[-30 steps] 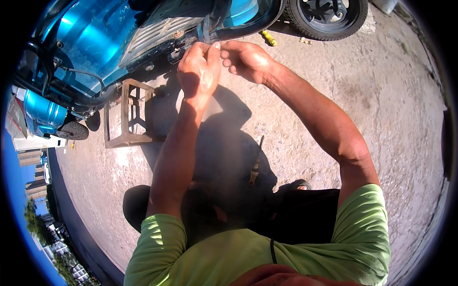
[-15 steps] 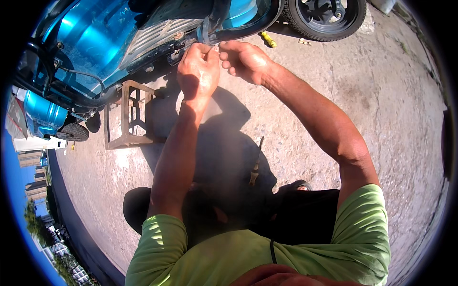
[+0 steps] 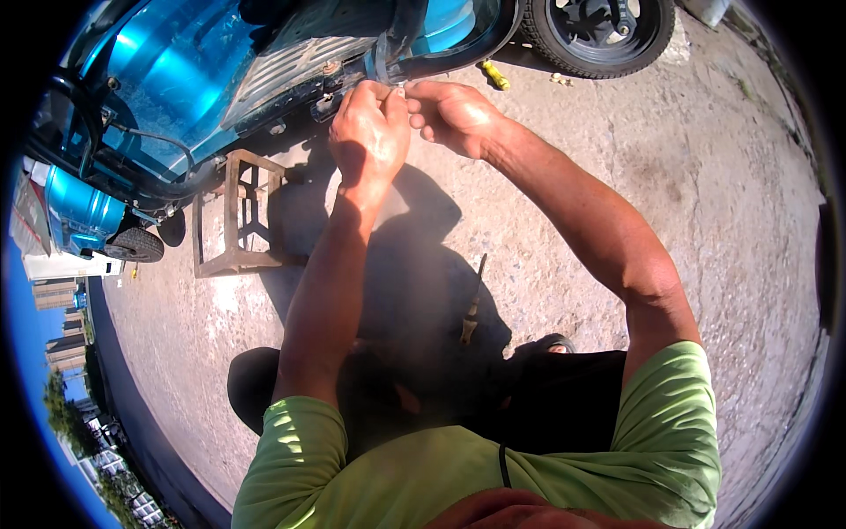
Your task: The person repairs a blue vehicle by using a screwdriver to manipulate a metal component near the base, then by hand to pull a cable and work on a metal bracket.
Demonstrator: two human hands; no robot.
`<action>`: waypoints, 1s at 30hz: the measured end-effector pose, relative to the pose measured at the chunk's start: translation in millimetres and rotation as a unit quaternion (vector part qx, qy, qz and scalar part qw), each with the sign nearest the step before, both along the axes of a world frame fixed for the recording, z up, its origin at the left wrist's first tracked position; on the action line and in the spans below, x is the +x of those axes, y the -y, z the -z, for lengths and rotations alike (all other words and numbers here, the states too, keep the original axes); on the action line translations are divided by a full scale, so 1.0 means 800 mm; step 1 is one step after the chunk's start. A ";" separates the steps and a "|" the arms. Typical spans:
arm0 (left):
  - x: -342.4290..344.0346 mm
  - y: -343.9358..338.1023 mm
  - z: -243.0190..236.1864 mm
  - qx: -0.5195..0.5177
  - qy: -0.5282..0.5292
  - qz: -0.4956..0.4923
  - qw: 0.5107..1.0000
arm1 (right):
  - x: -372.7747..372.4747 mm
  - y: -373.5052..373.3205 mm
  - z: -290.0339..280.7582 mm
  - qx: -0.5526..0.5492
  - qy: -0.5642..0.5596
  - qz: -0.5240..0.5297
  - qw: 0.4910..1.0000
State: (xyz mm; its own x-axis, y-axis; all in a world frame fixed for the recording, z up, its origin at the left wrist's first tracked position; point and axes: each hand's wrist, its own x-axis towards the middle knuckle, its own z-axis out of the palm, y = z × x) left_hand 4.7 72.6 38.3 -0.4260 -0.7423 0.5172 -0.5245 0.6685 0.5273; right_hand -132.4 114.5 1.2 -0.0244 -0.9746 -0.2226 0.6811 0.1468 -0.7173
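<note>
My left hand and my right hand meet at the lower edge of a blue vehicle, just below a grey strap-like part. The fingertips of both are pinched close together on something small that I cannot make out. The left fingers are bent, hiding what lies under them; the right fingers curl toward the left. Dark bracketry is beside the left fingers. On the concrete between my arms lies a screwdriver-like tool with a long thin shaft.
A rusty metal stand is left of my left arm, under the vehicle. A yellow-handled object lies beyond my hands, near a black wheel. Another blue vehicle is at the far left, with distant buildings and trees behind.
Both hands have shifted very slightly down and to the right, still pinched together at the same spot on the vehicle. Nothing else has visibly changed.
</note>
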 end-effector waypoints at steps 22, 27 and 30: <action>-0.004 0.006 0.003 0.009 0.005 -0.020 1.000 | -0.004 0.001 0.004 -0.011 0.009 -0.002 1.000; -0.002 0.002 0.004 0.020 -0.037 -0.019 0.999 | -0.002 0.001 0.001 -0.002 0.013 0.003 1.000; -0.004 0.003 0.002 0.018 -0.017 -0.015 1.000 | -0.002 0.000 0.002 -0.001 0.018 0.007 1.000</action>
State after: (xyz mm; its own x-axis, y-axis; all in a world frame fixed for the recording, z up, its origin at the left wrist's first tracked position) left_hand 1.3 70.3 36.9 -0.3856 -0.7732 0.5034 -0.5255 0.6325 0.5689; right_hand -134.0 114.2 -0.5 -0.0299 -0.9745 -0.2225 0.7088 0.1363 -0.6921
